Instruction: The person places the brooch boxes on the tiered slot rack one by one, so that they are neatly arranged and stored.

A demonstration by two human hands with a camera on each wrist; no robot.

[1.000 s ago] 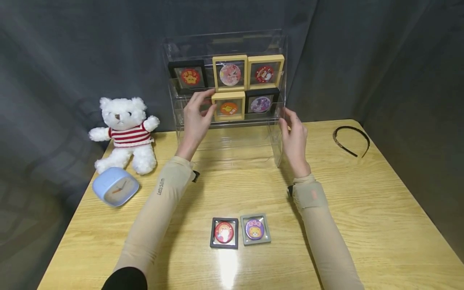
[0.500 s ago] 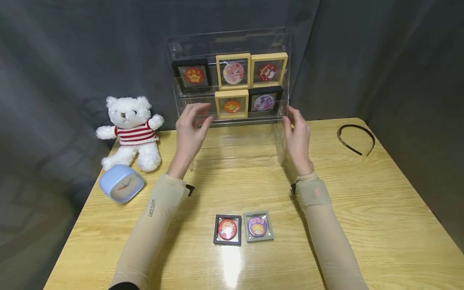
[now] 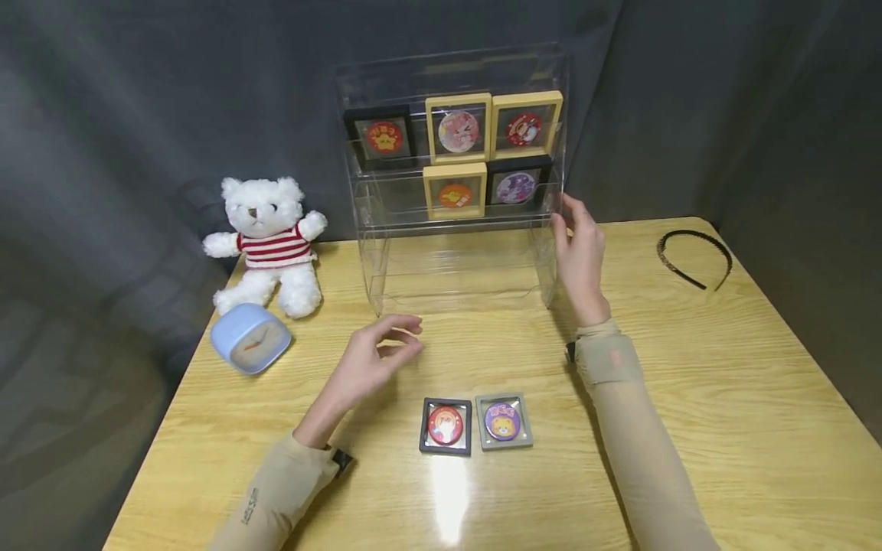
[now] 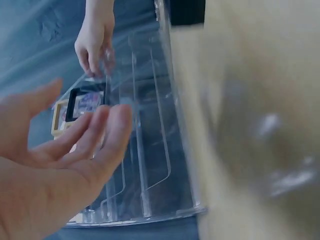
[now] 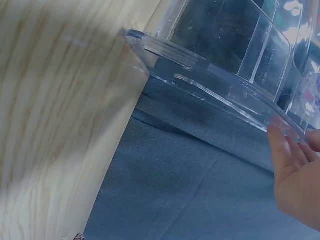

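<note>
A clear tiered display rack (image 3: 462, 260) stands at the back of the table. On its upper tier are a black frame (image 3: 380, 158) and two yellow frames, each with a round badge. The tier below bears a yellow frame (image 3: 455, 170) and a black one (image 3: 518, 162). My right hand (image 3: 582, 252) holds the rack's right side edge between thumb and fingers. Above the table, in front of the rack, my left hand (image 3: 372, 360) is empty, its fingers loosely bent. Nearest to it lie a black framed red badge (image 3: 445, 425) and a grey framed purple badge (image 3: 504, 422).
A white teddy bear (image 3: 269, 222) in a striped shirt sits at the left, behind a blue clock (image 3: 251, 338). On the right lies a black headband (image 3: 694, 260). A dark curtain (image 3: 124, 115) hangs behind the wooden table (image 3: 703, 398).
My left hand has left the yellow frame on the lower tier and come down toward the table front. My right hand stays at the rack's side. The whole head view has shifted slightly.
</note>
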